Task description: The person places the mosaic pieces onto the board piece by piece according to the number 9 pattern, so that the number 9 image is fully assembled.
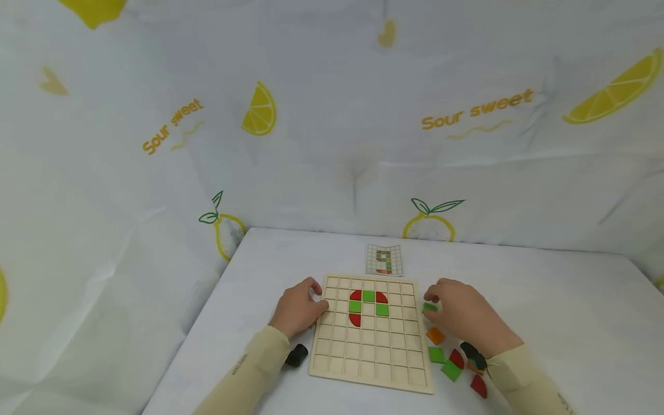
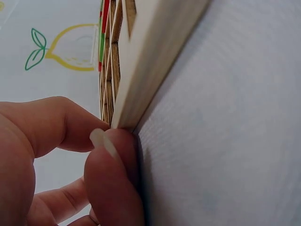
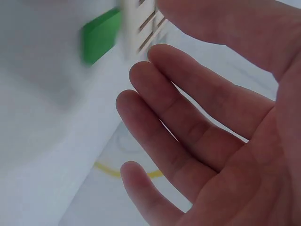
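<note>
A square wooden grid board (image 1: pixel 363 351) lies on the table, with red quarter-round and green square tiles (image 1: pixel 369 296) in its upper cells. My left hand (image 1: pixel 300 308) holds the board's left edge; in the left wrist view the thumb (image 2: pixel 110 188) and fingertips meet at the wooden rim (image 2: pixel 146 70). Off the board's right side, my right hand (image 1: pixel 464 308) hovers with relaxed fingers over a green square tile (image 1: pixel 429 308). The right wrist view shows the fingers (image 3: pixel 164 127) loosely bent and apart, with a green tile (image 3: pixel 101 35) beyond them by the board.
Beside my right wrist lie loose tiles: an orange one (image 1: pixel 436 335), green squares (image 1: pixel 452 370) and red quarter-rounds (image 1: pixel 479 386). A pattern card (image 1: pixel 384 260) rests behind the board. Near my left wrist is a small black object (image 1: pixel 297 355). White lemon-print cloth (image 1: pixel 332 144) hangs behind.
</note>
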Action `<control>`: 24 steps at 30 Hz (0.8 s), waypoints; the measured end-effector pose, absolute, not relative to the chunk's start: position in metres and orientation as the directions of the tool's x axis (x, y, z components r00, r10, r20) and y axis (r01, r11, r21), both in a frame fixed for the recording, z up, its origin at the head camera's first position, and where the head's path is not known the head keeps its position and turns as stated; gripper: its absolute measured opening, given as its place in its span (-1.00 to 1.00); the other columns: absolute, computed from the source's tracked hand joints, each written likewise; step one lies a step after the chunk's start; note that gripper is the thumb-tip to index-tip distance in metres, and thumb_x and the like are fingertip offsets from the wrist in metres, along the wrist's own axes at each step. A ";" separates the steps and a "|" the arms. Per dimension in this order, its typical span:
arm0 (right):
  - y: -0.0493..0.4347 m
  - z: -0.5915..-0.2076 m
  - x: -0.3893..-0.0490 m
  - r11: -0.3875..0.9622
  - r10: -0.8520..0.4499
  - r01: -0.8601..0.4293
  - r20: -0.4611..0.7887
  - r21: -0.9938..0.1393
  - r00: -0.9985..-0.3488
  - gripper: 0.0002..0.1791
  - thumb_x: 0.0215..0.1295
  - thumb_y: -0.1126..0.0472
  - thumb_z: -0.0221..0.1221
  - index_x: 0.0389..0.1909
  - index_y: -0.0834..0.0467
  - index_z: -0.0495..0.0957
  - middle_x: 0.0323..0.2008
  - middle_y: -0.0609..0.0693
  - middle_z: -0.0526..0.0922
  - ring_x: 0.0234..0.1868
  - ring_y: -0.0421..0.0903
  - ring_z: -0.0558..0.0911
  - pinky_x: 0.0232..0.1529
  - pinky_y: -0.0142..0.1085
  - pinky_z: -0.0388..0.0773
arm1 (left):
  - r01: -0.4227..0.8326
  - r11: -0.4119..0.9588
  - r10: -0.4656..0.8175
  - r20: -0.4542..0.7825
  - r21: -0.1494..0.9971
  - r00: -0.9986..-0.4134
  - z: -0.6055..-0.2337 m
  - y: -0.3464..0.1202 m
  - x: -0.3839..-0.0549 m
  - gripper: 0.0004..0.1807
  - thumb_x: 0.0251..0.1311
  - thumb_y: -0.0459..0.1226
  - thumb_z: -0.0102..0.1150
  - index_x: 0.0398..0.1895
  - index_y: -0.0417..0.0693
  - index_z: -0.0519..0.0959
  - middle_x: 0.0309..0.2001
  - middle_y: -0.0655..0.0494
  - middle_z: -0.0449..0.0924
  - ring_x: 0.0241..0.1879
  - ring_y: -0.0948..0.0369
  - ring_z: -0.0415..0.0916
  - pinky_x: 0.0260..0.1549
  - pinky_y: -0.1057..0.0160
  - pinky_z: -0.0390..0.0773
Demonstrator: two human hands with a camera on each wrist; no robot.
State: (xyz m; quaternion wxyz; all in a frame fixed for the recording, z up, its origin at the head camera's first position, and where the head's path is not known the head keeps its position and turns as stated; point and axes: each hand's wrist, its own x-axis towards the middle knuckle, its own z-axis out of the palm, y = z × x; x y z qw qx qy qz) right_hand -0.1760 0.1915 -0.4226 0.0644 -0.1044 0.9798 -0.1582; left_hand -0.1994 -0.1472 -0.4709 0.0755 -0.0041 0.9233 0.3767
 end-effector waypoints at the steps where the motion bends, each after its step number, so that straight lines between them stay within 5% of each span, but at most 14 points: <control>1: 0.197 -0.424 -0.176 0.931 -0.207 -0.163 -0.103 -0.327 -0.973 -0.69 0.23 0.14 0.52 -0.06 0.18 0.77 -0.15 -0.04 0.74 -0.12 -0.03 0.69 0.01 0.04 0.71 | -0.067 0.719 0.045 -0.143 0.692 -0.989 -0.471 -0.148 -0.200 -0.73 0.26 -0.16 0.37 -0.03 0.04 0.57 -0.52 0.15 0.62 -0.62 0.23 0.54 -0.52 0.24 0.49; 8: 0.216 -0.435 -0.181 0.938 -0.120 -0.051 -0.183 -0.343 -0.976 -0.59 0.21 0.08 0.52 0.00 0.23 0.76 -0.10 0.03 0.76 -0.07 0.03 0.67 0.17 0.16 0.67 | -0.078 0.718 0.038 -0.152 0.691 -0.988 -0.470 -0.148 -0.199 -0.74 0.28 -0.16 0.37 -0.04 0.05 0.57 -0.50 0.13 0.62 -0.62 0.22 0.54 -0.54 0.24 0.50; 24: 0.214 -0.446 -0.181 0.936 -0.191 -0.150 -0.102 -0.317 -0.976 -0.68 0.22 0.11 0.54 -0.10 0.18 0.77 -0.16 -0.03 0.75 -0.10 -0.03 0.68 0.10 0.09 0.69 | -0.085 0.715 0.034 -0.156 0.694 -0.987 -0.475 -0.147 -0.202 -0.74 0.25 -0.15 0.38 -0.04 0.07 0.58 -0.51 0.13 0.62 -0.60 0.21 0.56 -0.54 0.22 0.49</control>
